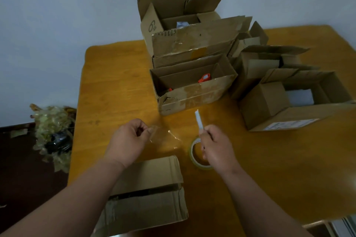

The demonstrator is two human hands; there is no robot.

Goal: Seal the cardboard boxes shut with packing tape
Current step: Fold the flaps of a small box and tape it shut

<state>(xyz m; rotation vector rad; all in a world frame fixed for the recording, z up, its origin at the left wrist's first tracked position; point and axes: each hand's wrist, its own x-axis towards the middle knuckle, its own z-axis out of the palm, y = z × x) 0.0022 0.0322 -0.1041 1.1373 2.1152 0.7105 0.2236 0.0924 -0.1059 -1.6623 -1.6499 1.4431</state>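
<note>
The left hand (128,138) pinches one end of a clear strip of packing tape (165,136) between thumb and forefinger, holding it stretched just above the orange-brown wooden worktop (115,86). The right hand (215,148) has its fingers curled round a small white-bladed cutter (198,119), blade pointing up and away; it sits over the pale roll of clear tape (196,155), which lies flat on the worktop. Whether the strip still joins the roll is hidden by the right hand.

Nearest the person lies a flat-lying brown cardboard box (150,194), its flaps folded down with a dark gap showing along the seam, so by the look of it not yet sealed. Beyond stands an open long cardboard box with orange items inside (192,86), a taller open box marked with a 6 (163,17) behind it, and a cluster of open cardboard boxes to the right (289,92). A heap of crumpled used tape (52,131) lies on the dark floor to the left.

The strip is likely almost weightless, limp and very sticky; it will curl and cling to itself or to fingers if slackened. It is best held only by its extreme ends and kept taut. The boxes look light and stiff but worn, so the flaps probably need pressing down flat while the tape is laid across the seam.
</note>
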